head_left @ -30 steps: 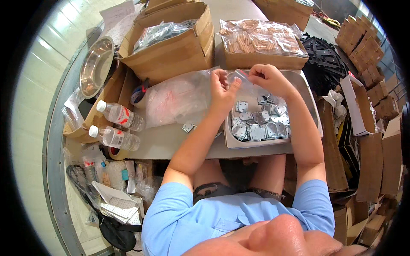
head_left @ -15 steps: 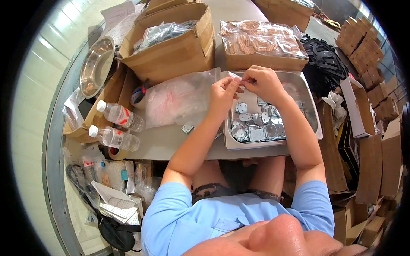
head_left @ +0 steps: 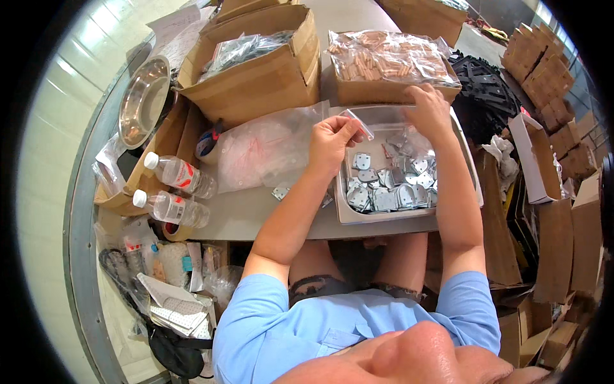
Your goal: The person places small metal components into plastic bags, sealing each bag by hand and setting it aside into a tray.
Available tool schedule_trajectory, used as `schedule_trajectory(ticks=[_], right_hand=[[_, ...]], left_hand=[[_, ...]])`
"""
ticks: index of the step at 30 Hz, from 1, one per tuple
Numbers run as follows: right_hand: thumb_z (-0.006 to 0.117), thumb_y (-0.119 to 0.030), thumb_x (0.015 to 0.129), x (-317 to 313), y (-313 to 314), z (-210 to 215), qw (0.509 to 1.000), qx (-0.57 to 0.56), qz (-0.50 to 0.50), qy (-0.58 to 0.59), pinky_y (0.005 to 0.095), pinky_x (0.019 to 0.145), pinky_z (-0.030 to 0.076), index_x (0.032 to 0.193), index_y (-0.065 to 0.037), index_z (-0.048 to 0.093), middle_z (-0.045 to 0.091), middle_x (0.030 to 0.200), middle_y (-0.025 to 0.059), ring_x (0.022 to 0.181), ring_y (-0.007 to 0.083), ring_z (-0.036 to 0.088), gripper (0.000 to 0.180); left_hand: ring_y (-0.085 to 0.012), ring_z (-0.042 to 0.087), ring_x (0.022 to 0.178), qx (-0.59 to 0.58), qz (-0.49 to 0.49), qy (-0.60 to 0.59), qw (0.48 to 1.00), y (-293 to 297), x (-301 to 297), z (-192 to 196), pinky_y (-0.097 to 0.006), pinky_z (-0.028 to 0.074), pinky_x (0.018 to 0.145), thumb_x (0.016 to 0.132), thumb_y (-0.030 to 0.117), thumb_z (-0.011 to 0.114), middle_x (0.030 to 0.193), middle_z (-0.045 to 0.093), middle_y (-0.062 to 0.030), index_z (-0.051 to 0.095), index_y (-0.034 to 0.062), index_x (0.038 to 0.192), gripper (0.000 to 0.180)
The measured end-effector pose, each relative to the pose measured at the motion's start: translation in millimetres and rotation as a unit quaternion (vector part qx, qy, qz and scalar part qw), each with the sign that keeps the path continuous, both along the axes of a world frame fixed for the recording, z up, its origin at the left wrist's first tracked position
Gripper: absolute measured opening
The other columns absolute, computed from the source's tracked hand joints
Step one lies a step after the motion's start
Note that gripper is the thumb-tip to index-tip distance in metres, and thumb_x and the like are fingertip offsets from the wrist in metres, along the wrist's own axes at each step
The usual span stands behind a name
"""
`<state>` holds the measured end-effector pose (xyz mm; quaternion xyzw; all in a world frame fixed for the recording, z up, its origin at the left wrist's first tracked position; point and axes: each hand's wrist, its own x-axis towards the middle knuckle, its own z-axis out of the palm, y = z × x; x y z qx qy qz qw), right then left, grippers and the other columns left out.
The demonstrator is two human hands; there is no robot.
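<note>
A small clear zip bag [head_left: 362,126] with a red line is pinched in my left hand [head_left: 330,142], over the left rim of the pale tray [head_left: 390,217]. Shiny metal brackets [head_left: 387,193] lie heaped in the tray's near part, with a clear plastic bag [head_left: 417,142] behind them. My right hand [head_left: 430,114] is above the tray's far right part, its fingers apart and directed at the carton of bagged wooden dowels [head_left: 391,61]. Left of the tray, a big clear bag [head_left: 268,148] of small red-lined bags lies flat, and a few brackets [head_left: 280,192] rest beside it.
A tall open carton [head_left: 256,83] of bagged parts stands behind the big bag. Two plastic bottles [head_left: 182,176] and a steel bowl [head_left: 144,102] are at the left. Black parts [head_left: 483,96] pile up at the far right, near a white open box [head_left: 536,160] and stacked cardboard.
My hands have come apart. The right hand has let go of the small bag and moved right and away toward the dowel carton; the left keeps the bag, now more visible.
</note>
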<state>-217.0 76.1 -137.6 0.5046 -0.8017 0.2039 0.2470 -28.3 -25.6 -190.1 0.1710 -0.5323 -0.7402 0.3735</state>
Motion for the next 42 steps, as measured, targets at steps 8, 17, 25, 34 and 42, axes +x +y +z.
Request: schedule_trajectory(ticks=[8,17,25,34,42], right_hand=[[0.065,-0.001,0.074,56,-16,1,0.792,0.007,0.396,-0.464,0.0284,0.070,0.050,0.095,0.002,0.056,0.064,0.081,0.0088,0.077,0.0137,0.062,0.023],[0.057,0.000,0.073,54,-17,0,0.887,0.032,0.341,-0.311,0.0351,0.065,0.048,0.084,0.000,0.056,0.062,0.076,0.0141,0.072,0.0283,0.062,0.011],[0.053,-0.002,0.073,63,-23,-15,0.960,0.006,0.238,-0.146,0.0406,0.072,0.047,0.083,-0.005,0.064,0.062,0.082,0.0142,0.081,0.0320,0.060,0.015],[0.066,-0.013,0.068,58,-26,-16,0.940,0.117,0.220,-0.232,0.0380,0.073,0.049,0.097,-0.012,0.069,0.061,0.083,0.0107,0.080,0.0308,0.060,0.029],[0.070,-0.018,0.069,47,-27,-27,0.893,0.050,0.325,-0.305,0.0349,0.086,0.043,0.103,-0.011,0.067,0.054,0.096,0.0136,0.093,0.0263,0.053,0.035]], left_hand=[[-0.0090,0.058,0.061,-0.050,0.007,0.036,0.998,-2,1,-3,-0.021,0.044,0.056,0.084,0.021,0.067,0.070,0.064,-0.0045,0.064,0.0013,0.080,0.020],[-0.0049,0.051,0.057,-0.230,0.085,-0.117,0.962,0,2,6,-0.020,0.041,0.052,0.084,0.019,0.063,0.064,0.060,-0.0007,0.064,-0.0012,0.079,0.021],[-0.0068,0.050,0.051,-0.333,0.150,-0.216,0.906,9,5,12,-0.025,0.040,0.048,0.078,0.016,0.062,0.053,0.056,-0.0043,0.062,-0.0018,0.070,0.020],[-0.0210,0.057,0.082,-0.428,0.172,-0.168,0.871,1,1,7,-0.034,0.045,0.075,0.070,0.012,0.062,0.088,0.059,-0.0127,0.055,0.0014,0.101,0.034],[-0.0319,0.054,0.094,-0.543,0.147,-0.195,0.804,-4,-2,-3,-0.039,0.042,0.086,0.064,0.006,0.067,0.102,0.057,-0.0145,0.046,0.0041,0.113,0.053]])
